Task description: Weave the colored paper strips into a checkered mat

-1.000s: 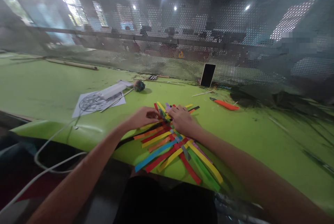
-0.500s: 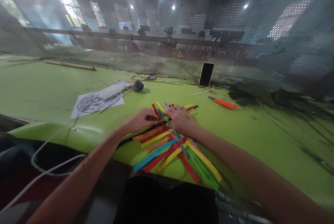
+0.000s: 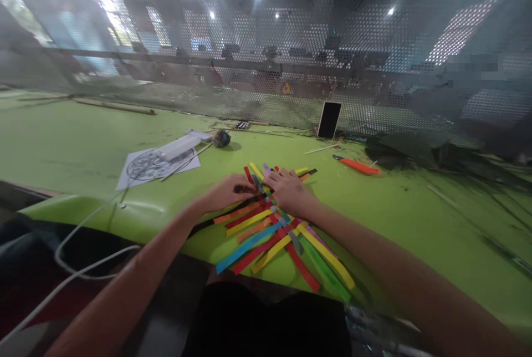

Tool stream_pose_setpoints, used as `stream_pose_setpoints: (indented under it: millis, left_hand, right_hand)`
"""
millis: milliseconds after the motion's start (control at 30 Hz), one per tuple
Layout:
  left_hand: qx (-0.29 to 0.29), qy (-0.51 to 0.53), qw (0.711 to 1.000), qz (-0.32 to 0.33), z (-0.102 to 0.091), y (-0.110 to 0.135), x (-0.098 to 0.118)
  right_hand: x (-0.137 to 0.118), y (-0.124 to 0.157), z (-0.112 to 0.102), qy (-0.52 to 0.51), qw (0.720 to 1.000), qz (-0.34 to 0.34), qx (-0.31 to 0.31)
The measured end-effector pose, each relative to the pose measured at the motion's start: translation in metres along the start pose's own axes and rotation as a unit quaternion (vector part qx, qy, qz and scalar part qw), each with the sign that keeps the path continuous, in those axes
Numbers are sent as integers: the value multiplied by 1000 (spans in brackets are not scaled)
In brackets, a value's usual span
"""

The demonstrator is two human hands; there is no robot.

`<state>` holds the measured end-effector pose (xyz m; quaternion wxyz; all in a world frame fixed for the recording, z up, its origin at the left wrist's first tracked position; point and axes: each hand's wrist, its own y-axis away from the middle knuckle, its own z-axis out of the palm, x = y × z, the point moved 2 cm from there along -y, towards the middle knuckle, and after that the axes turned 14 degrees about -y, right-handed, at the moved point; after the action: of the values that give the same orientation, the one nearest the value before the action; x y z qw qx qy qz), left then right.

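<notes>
Colourful paper strips are interlaced into a woven piece lying on the green tabletop. Their loose ends fan out in blue, red, yellow, orange, green and black. At the left edge of the weave, my left hand is closed in a pinch at the strips by the far end; its fingertips partly cover what they grip. My right hand lies palm down across the upper right of the weave, fingers stretched out and pressing on it. Part of the weave is hidden beneath this hand.
An orange-handled cutter lies to the right, beyond the weave. A phone leans against the perforated metal screen. At the left are a printed sheet, a dark round lump and a white cable. Dark leaves lie at right.
The view has shifted very slightly. Both hands stay at nearly the same places on the weave, with no clear change in their hold.
</notes>
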<state>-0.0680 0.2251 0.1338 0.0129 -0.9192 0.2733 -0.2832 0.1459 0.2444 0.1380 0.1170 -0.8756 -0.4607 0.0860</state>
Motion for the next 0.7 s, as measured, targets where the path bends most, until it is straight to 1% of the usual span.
stream_pose_setpoints:
  millis: [167, 367, 700]
  left_hand:
    - [3, -7, 1000, -19, 3, 1, -2]
    - [-5, -11, 1000, -9, 2, 1, -2]
    - [9, -20, 1000, -11, 5, 2, -4]
  right_hand:
    - [0, -1, 1, -1, 1000, 5, -4]
    - [1, -1, 1, -6, 1000, 3, -5]
    - [2, 0, 2, -11, 1000, 11, -2]
